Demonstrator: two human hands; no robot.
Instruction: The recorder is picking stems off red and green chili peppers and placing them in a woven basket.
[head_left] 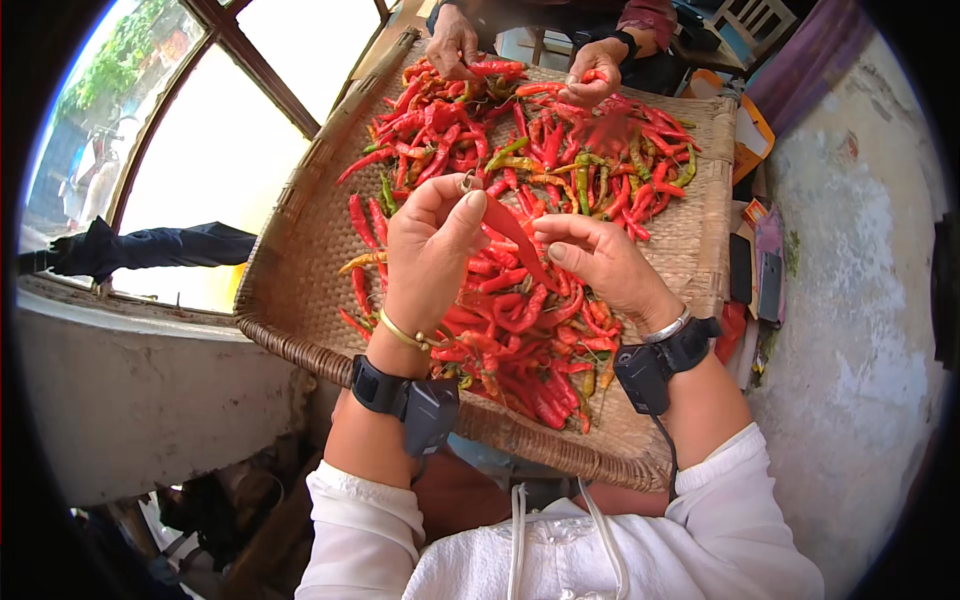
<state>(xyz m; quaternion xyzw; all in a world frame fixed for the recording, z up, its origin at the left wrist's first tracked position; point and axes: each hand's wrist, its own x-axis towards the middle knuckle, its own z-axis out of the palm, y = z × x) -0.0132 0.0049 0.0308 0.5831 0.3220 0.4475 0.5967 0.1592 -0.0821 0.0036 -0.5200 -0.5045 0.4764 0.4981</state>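
My left hand point(430, 240) is closed, its thumb and forefinger pinching a long red chili pepper point(518, 240) near the stem end. The pepper slants down to the right above the pile. Beside its right edge is my right hand point(615, 265), thumb and fingers bent and slightly apart; I see nothing held in it. Below both hands lies a heap of red chili peppers point(510, 320), some with green stems, in a woven tray point(310, 240). A second heap point(550, 135), mixed with green and yellowish peppers, fills the tray's far part.
Across the tray, another person's hands point(455, 42) work over the far heap, one holding a red pepper. A window point(200, 140) and a dark folded umbrella point(170, 245) are at the left. Boxes and a phone-like object point(770, 285) sit by the right wall point(850, 300).
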